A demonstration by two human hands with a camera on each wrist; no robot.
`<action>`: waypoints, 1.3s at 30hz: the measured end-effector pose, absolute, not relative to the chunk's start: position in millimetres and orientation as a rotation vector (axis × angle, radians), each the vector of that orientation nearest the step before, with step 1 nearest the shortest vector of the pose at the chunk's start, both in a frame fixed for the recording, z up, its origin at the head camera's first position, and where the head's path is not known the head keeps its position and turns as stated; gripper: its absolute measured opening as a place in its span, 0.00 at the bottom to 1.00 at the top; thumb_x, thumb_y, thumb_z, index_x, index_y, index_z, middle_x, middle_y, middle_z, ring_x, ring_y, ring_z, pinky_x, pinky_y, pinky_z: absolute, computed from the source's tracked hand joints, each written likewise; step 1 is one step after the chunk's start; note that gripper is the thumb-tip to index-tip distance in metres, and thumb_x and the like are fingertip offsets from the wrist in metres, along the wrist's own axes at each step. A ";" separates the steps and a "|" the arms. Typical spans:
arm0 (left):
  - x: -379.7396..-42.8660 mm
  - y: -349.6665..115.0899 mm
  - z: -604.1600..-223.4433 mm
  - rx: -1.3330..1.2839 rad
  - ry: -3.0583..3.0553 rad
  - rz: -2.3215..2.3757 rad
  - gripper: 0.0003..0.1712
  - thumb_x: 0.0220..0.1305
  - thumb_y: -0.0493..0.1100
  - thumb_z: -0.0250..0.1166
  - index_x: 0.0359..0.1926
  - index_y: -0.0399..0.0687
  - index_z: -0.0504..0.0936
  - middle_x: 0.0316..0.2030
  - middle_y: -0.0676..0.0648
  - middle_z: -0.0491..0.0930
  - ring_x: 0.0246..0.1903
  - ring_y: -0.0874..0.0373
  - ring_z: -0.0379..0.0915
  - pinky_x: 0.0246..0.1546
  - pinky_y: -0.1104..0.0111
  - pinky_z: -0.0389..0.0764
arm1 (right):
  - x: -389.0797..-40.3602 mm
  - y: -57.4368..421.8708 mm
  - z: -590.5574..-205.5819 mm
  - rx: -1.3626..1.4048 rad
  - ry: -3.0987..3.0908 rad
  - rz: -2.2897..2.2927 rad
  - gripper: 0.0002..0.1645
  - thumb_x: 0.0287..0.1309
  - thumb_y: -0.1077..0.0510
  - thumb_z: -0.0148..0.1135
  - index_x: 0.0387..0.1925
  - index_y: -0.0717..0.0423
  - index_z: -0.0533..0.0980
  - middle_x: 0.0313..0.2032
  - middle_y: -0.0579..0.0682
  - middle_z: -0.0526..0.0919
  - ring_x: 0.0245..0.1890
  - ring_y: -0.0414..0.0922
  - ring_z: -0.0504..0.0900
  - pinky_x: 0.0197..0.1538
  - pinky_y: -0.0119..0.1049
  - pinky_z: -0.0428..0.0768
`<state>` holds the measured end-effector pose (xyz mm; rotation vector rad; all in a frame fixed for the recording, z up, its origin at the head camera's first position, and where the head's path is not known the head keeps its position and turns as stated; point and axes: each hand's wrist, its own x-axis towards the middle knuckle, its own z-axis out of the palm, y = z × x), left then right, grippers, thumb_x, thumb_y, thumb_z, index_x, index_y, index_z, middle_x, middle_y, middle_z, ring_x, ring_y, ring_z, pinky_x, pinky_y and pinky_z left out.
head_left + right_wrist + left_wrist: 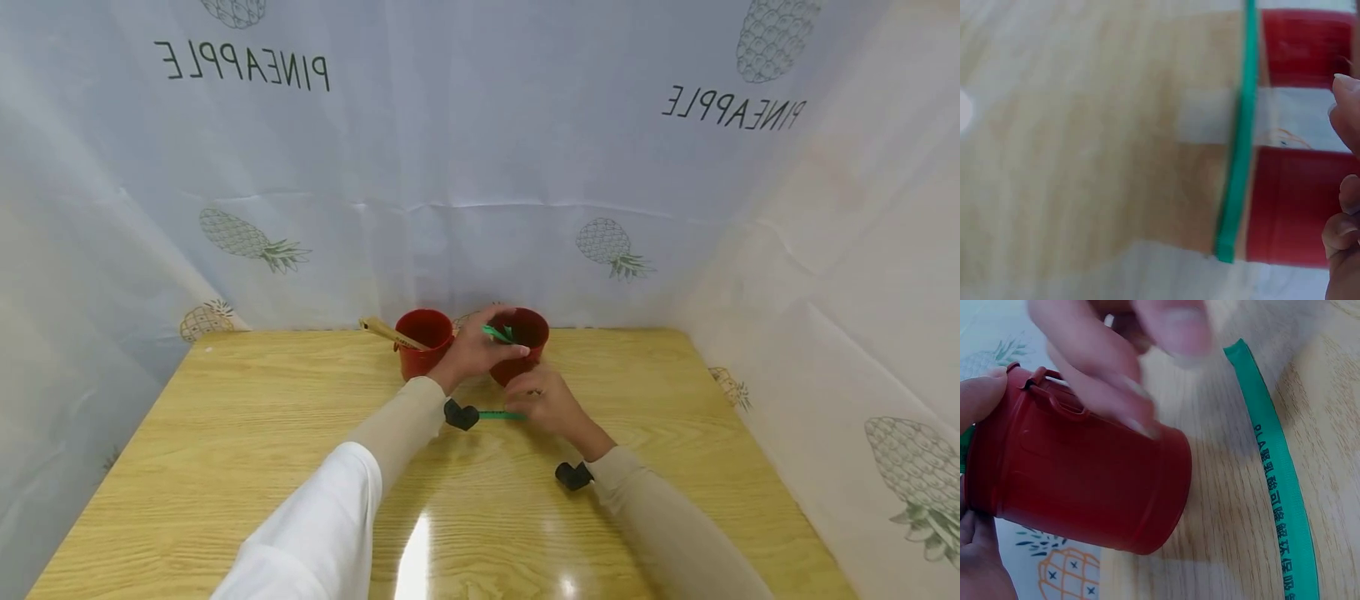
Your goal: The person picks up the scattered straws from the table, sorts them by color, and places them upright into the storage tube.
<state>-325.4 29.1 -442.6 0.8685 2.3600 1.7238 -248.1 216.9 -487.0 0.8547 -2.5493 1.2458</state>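
A small red bucket [531, 327], tilted with its mouth to the left in the left wrist view, is held at the rim by my left hand [480, 346], thumb on one side and fingers on the other. Green strips [501, 334] show at its mouth. My right hand [543, 400], fingers loosely bent and blurred, is right at the bucket's side near the wire handle [1063, 403]; nothing shows in its grasp. A flat green straw wrapper [1275, 469] with dark printing lies on the table just in front of the bucket.
A second red bucket [425, 337] stands to the left, with a long tan stick-like item [390, 332] leaning out of it. Behind the wooden table [247, 433] hangs a pineapple-print cloth [480, 167]. Black camera mounts [461, 415] sit at the wrists.
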 end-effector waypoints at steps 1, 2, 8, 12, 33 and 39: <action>-325.5 29.5 -442.9 0.869 2.364 1.719 0.37 0.62 0.45 0.77 0.69 0.49 0.73 0.64 0.46 0.79 0.58 0.50 0.80 0.61 0.58 0.84 | -248.3 216.0 -488.5 0.872 -2.570 1.216 0.05 0.54 0.68 0.76 0.34 0.59 0.90 0.37 0.52 0.93 0.43 0.46 0.84 0.51 0.39 0.80; -325.8 29.9 -443.1 0.871 2.364 1.717 0.37 0.62 0.45 0.77 0.69 0.48 0.73 0.64 0.46 0.79 0.58 0.50 0.80 0.61 0.58 0.84 | -248.4 215.2 -490.0 0.892 -2.584 1.168 0.05 0.53 0.68 0.76 0.34 0.58 0.90 0.36 0.51 0.93 0.43 0.47 0.84 0.52 0.40 0.80; -325.1 30.4 -441.5 0.869 2.367 1.729 0.37 0.62 0.45 0.78 0.69 0.48 0.73 0.65 0.46 0.79 0.59 0.48 0.79 0.62 0.56 0.83 | -251.0 212.5 -496.5 0.949 -2.695 0.925 0.07 0.54 0.66 0.76 0.35 0.53 0.91 0.37 0.47 0.93 0.41 0.46 0.82 0.50 0.41 0.79; -325.4 29.9 -442.6 0.843 2.357 1.738 0.38 0.61 0.45 0.78 0.70 0.47 0.73 0.65 0.45 0.78 0.60 0.48 0.78 0.63 0.54 0.82 | -254.7 211.8 -501.1 0.967 -2.785 0.856 0.08 0.55 0.68 0.74 0.35 0.53 0.90 0.37 0.47 0.92 0.42 0.47 0.82 0.50 0.41 0.80; -325.2 29.7 -441.8 0.827 2.382 1.706 0.38 0.62 0.46 0.78 0.70 0.49 0.73 0.66 0.46 0.78 0.61 0.49 0.77 0.64 0.54 0.82 | -224.5 214.7 -475.3 1.277 -2.771 -0.107 0.15 0.49 0.68 0.77 0.38 0.51 0.85 0.34 0.45 0.81 0.35 0.41 0.77 0.44 0.33 0.83; -324.7 30.8 -440.9 0.819 2.366 1.712 0.37 0.62 0.46 0.78 0.69 0.51 0.73 0.65 0.47 0.79 0.60 0.49 0.78 0.63 0.53 0.82 | -221.8 238.7 -466.2 1.152 -2.568 0.380 0.16 0.52 0.77 0.68 0.34 0.54 0.85 0.35 0.47 0.82 0.36 0.43 0.78 0.42 0.37 0.83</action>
